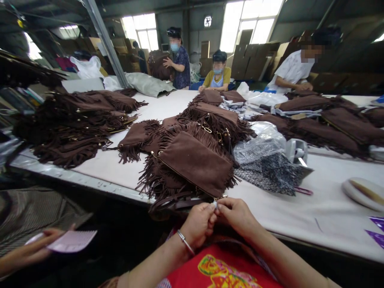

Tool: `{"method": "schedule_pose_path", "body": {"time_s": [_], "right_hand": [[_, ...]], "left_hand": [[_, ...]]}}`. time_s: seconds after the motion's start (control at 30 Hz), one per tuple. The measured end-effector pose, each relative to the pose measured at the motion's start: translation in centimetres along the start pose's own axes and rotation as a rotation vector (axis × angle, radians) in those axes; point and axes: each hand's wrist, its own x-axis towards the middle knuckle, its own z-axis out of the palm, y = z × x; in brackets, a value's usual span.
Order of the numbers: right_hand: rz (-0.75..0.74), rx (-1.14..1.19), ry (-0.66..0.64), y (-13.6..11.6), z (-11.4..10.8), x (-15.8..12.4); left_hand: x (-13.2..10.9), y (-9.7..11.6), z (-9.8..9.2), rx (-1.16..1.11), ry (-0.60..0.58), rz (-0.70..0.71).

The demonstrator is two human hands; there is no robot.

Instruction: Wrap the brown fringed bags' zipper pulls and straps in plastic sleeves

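Note:
A brown fringed bag (195,160) lies on top of other fringed bags at the near table edge, its zipper side toward me. At its near corner, by a gold-coloured metal fitting (224,196), my two hands meet. My left hand (199,224), with a silver bangle at the wrist, is closed in a pinch on a small white piece (215,204). My right hand (237,214) pinches the same spot from the other side. Whether the piece is wrapped around the fitting I cannot tell. A brown strap (180,203) lies along the table edge left of my hands.
More brown bags are piled at the left (75,124) and right (336,124). A clear plastic bag (259,140), a tweed-patterned cloth (270,172) and a tape roll (364,194) lie on the right. Another person's hand (45,244) holds pink paper at lower left. Several people work across the table.

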Motion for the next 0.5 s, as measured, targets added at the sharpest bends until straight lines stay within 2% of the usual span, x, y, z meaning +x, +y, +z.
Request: {"method": "schedule_pose_path", "body": {"time_s": [0.2,0.27,0.37,0.5], "right_hand": [[-0.007,-0.044,0.096,0.1,1.0,-0.3],[-0.024,-0.045,0.129,0.3,1.1,-0.4],[-0.022,-0.022,0.13,0.7,0.5,-0.6],[-0.016,-0.017,0.262,0.7,-0.9,-1.4]], "left_hand": [[0.0,0.0,-0.1,-0.327,-0.215,-0.163],[0.1,-0.1,-0.2,-0.386,-0.254,-0.177],[0.2,-0.4,-0.3,-0.41,-0.237,-0.183],[0.1,-0.9,-0.3,-0.293,-0.162,-0.134]]}}
